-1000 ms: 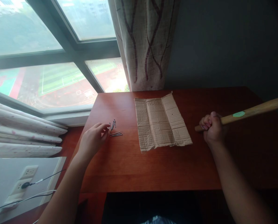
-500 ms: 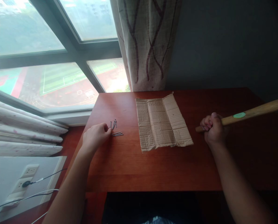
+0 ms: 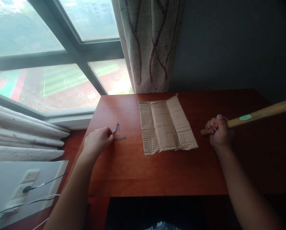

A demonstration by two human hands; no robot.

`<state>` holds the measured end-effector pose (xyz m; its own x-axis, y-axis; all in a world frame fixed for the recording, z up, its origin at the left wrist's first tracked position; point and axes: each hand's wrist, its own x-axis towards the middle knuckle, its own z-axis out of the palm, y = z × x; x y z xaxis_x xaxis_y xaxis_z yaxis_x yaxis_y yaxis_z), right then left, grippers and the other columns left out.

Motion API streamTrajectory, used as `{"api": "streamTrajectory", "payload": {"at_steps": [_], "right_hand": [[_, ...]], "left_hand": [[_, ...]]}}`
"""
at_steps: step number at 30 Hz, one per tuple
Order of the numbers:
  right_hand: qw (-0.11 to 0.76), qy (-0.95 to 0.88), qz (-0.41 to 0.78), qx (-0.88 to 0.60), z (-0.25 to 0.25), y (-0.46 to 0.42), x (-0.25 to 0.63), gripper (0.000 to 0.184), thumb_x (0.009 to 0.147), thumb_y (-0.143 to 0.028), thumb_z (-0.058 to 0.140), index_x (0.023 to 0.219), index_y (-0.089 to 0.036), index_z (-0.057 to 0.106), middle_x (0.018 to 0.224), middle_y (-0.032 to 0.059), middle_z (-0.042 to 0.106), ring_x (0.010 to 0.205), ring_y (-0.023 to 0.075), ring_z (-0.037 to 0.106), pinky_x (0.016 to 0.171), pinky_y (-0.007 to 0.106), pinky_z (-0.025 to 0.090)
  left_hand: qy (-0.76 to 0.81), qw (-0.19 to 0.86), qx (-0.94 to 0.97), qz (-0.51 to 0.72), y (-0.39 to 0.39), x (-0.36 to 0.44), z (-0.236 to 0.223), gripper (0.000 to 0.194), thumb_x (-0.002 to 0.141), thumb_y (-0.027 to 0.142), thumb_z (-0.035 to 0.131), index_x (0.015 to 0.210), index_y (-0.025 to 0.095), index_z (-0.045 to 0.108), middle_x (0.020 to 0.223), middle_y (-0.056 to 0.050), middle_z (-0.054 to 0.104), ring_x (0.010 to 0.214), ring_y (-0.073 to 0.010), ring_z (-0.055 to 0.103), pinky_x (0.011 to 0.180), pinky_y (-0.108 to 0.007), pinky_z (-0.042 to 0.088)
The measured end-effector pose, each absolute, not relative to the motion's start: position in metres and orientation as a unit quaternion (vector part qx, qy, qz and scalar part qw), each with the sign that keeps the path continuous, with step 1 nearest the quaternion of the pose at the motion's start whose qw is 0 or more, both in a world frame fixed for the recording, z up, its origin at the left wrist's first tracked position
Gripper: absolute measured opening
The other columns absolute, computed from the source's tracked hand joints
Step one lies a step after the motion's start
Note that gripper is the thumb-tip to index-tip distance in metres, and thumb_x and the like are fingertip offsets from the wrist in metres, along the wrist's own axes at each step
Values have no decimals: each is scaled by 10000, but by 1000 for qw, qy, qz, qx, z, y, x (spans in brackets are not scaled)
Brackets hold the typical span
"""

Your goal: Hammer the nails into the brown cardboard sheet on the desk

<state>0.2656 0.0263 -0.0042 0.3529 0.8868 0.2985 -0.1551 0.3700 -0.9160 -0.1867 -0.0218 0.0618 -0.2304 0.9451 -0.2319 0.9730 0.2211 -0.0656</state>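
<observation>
My left hand (image 3: 97, 141) rests on the left part of the red-brown desk (image 3: 138, 172), fingers curled in a pinch at a small heap of steel nails (image 3: 117, 131). It appears to pinch one nail at the heap's near edge. My right hand (image 3: 219, 131) is a fist round the end of a wooden hammer handle (image 3: 260, 113) with a green sticker. The handle slopes up to the right and its head is out of frame. A flattened, creased piece of cardboard (image 3: 165, 126) lies between my hands, with rows of small holes near its far edge.
A patterned curtain (image 3: 150, 44) hangs behind the desk beside a large window (image 3: 49, 64). At the lower left are a wall socket with a plugged cable (image 3: 25, 189) and folded pale fabric (image 3: 23, 140). A dark wall stands behind the desk's right side.
My left hand has slid right onto the nails and closed from loosely open fingers into a pinch. One nail at the heap's left is out of sight now. My right hand and the hammer handle hold still.
</observation>
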Motion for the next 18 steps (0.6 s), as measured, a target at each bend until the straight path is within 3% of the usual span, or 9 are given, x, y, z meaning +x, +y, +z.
{"api": "streamTrajectory", "payload": {"at_steps": [18], "right_hand": [[706, -429, 370, -425, -3, 26, 264, 510, 891, -388, 686, 529, -219, 370, 439, -72, 324, 376, 72, 285, 375, 234, 249]], "left_hand": [[777, 103, 615, -85, -17, -179, 58, 354, 873, 466, 489, 920, 236, 754, 986, -106, 789, 943, -331, 717, 657, -339, 388]]}}
